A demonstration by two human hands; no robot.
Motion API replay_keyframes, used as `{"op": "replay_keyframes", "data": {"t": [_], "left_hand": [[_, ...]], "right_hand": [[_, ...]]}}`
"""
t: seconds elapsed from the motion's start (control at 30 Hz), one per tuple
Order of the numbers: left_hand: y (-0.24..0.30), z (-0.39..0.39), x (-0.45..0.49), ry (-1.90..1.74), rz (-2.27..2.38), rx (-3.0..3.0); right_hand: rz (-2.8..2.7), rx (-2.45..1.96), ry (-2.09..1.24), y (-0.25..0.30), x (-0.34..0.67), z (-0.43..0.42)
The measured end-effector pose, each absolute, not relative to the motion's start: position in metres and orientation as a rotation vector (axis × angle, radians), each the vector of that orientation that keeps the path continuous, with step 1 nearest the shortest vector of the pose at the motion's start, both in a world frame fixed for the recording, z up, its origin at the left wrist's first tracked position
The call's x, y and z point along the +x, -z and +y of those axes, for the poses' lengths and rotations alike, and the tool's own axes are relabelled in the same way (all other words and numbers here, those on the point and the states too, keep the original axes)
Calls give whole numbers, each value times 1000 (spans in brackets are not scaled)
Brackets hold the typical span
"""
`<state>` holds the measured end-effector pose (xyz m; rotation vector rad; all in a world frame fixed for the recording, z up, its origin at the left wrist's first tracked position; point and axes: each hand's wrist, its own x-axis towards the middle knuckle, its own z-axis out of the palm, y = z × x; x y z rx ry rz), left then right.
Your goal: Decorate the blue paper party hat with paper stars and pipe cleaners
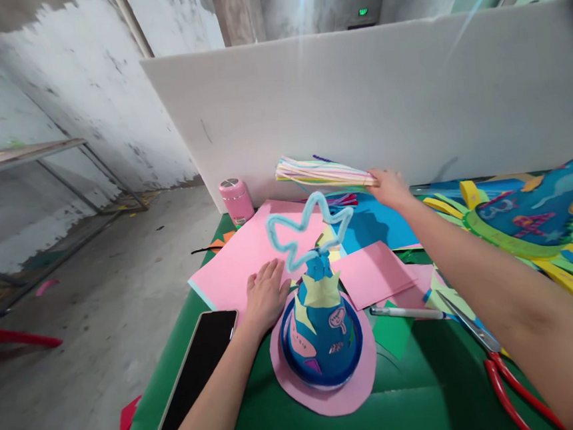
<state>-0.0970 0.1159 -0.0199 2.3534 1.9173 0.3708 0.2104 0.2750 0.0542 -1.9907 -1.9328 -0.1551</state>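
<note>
My right hand point(388, 187) reaches to the back of the table, closed round one end of a bundle of pastel pipe cleaners point(320, 172). Flat on pink paper point(241, 266) lies my left hand point(267, 293), fingers stretched out, just left of a blue paper party hat point(321, 332). The hat stands upright on a round pink base point(327, 402) and carries cut-out shapes and a pale yellow crown. On its tip sits a light blue star outline point(320, 205) bent from fuzzy pipe cleaner.
A phone point(200, 376) lies by the left table edge. Red-handled scissors point(489, 348) and a white pen point(410, 312) are at right, near a second blue hat point(532, 213) with yellow-green fringe. A pink flask point(236, 201) stands before the white partition point(367, 101).
</note>
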Motion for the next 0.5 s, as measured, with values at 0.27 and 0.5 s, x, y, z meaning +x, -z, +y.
{"op": "replay_keyframes", "data": {"t": [0.27, 0.5], "left_hand": [[22, 114, -97, -416, 1926, 2341], [22, 113, -96, -464, 1923, 2326]], "right_hand": [[-2263, -1815, -41, -6, 200, 238], [-2258, -1730, 32, -31, 191, 274]]}}
